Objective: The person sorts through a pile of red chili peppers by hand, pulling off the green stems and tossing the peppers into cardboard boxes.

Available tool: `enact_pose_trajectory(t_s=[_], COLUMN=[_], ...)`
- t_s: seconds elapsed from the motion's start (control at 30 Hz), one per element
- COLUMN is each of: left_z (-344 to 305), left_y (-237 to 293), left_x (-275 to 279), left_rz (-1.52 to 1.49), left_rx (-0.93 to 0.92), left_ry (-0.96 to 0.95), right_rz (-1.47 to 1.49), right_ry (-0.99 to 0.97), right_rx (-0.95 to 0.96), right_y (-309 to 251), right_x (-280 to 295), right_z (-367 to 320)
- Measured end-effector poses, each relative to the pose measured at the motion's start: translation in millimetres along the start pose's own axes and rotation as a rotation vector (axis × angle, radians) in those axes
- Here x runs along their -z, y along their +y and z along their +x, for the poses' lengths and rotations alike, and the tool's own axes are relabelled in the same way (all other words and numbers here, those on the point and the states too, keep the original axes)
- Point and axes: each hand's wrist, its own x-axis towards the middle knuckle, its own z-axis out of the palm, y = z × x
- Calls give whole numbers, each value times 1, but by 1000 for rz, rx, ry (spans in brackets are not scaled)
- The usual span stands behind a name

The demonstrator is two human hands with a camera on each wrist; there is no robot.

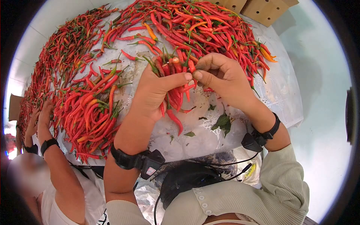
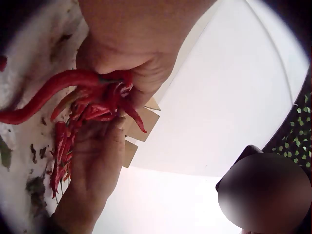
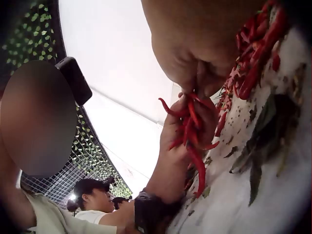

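Observation:
Below the head camera, my left hand (image 1: 152,92) grips a bunch of red chili peppers (image 1: 174,95), its thumb laid across them. Stem ends poke up over the thumb, and curved tips hang below the palm. My right hand (image 1: 228,80) meets the bunch from the right, its thumb and forefinger pinching one red chili (image 1: 191,66) at its edge. The right wrist view shows these fingertips close together at the top of the bunch (image 3: 192,122). From the left wrist, one long curved chili (image 2: 48,92) sticks out sideways from the grip.
A large heap of chilies (image 1: 210,28) covers the table's far side, with a smaller pile (image 1: 88,112) at left. Dark leaves (image 1: 223,123) lie on the white table cover (image 1: 202,140). Cardboard boxes (image 1: 267,11) stand behind. Another person's arm (image 1: 60,161) reaches in at left.

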Motion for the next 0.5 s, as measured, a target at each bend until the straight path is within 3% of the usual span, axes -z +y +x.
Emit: enact_pose_trajectory(t_s=[0.5], left_z=[5], left_y=[-5], left_x=[4], left_rz=[82], left_rx=[11], left_ry=[86], right_rz=[-45], right_ry=[-22], right_rx=[-29], right_y=[0], right_x=[1], right_z=[3])
